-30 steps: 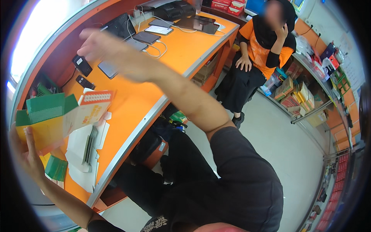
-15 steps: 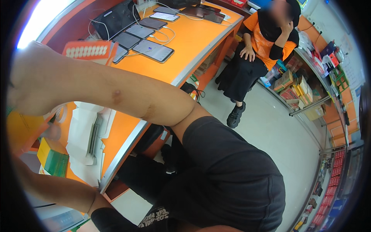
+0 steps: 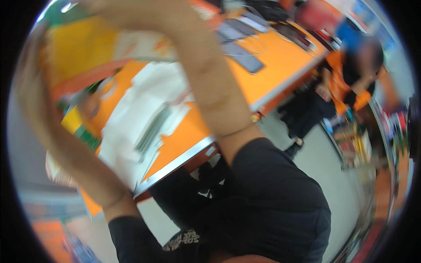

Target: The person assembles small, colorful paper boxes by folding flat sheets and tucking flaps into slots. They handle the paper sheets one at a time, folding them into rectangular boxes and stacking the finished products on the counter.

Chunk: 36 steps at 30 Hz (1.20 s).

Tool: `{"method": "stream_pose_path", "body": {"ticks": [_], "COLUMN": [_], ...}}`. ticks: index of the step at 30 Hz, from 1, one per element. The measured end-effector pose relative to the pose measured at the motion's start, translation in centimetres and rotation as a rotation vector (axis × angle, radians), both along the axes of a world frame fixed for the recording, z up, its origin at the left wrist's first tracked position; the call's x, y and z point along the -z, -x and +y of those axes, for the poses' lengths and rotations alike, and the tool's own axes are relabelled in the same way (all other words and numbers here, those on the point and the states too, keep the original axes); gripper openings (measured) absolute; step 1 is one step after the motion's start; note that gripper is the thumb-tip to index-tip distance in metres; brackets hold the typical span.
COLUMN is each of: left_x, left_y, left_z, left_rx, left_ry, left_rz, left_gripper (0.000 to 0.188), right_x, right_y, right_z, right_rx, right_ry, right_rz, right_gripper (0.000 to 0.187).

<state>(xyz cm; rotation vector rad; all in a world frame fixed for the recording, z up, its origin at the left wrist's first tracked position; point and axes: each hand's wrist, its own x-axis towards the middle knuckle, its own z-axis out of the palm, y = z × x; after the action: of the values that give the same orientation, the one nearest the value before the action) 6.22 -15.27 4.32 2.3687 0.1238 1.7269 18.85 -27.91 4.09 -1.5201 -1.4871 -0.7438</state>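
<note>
A large yellow, white and orange printed box (image 3: 83, 46) is raised over the left part of the orange table, smeared by motion. My left hand (image 3: 34, 72) presses along its left side. Reaching over its top edge is my right hand (image 3: 120, 13), the fingers blurred and partly out of the picture. The box appears held between both hands. Below lie white sheets (image 3: 131, 103) with ragged edges, and on them a thin grey-green stack (image 3: 153, 129). Left of the sheets, close to my left forearm, sits a yellow and green stack (image 3: 83, 131).
Several phones (image 3: 243, 57) with cables lie on the far part of the orange table (image 3: 280, 72), which has a metal edge. A clear tape roll (image 3: 106, 87) is near the sheets. A seated person in orange and black (image 3: 346, 83) is at the right, beside loaded shelves (image 3: 357, 142).
My view has swung left, so the table and seated person appear farther right. Both hands and the box have come further into view. The seated person keeps much the same pose.
</note>
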Motion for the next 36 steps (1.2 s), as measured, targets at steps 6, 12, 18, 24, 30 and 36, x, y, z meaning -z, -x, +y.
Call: {"method": "stream_pose_path", "body": {"ticks": [6, 12, 18, 24, 30, 36], "left_x": [2.1, 0.7, 1.7, 1.3, 1.2, 1.0], "left_y": [1.3, 0.5, 0.0, 0.2, 0.6, 1.1], "left_z": [0.3, 0.1, 1.0, 1.5, 0.9, 0.6], "left_rx": [0.273, 0.402, 0.399, 0.466, 0.499, 0.552], "left_ry": [0.452, 0.546, 0.497, 0.507, 0.511, 0.561], "left_rz": [0.034, 0.086, 0.031, 0.091, 0.044, 0.042], "left_gripper": [0.035, 0.032, 0.032, 0.034, 0.033, 0.033], "right_x": [0.0, 0.2, 0.7, 0.5, 0.3, 0.3], "right_y": [-0.1, -0.1, -0.8, -0.3, 0.1, -0.1], "right_z": [-0.1, 0.3, 0.9, 0.5, 0.1, 0.0], "right_rx": [-0.049, -0.133, -0.218, -0.310, -0.337, -0.319], "right_ry": [-0.222, -0.221, -0.202, -0.153, -0.140, -0.113], "right_rz": [-0.082, -0.060, 0.004, 0.076, 0.099, 0.112], "right_gripper": [0.024, 0.024, 0.026, 0.026, 0.026, 0.029]}}
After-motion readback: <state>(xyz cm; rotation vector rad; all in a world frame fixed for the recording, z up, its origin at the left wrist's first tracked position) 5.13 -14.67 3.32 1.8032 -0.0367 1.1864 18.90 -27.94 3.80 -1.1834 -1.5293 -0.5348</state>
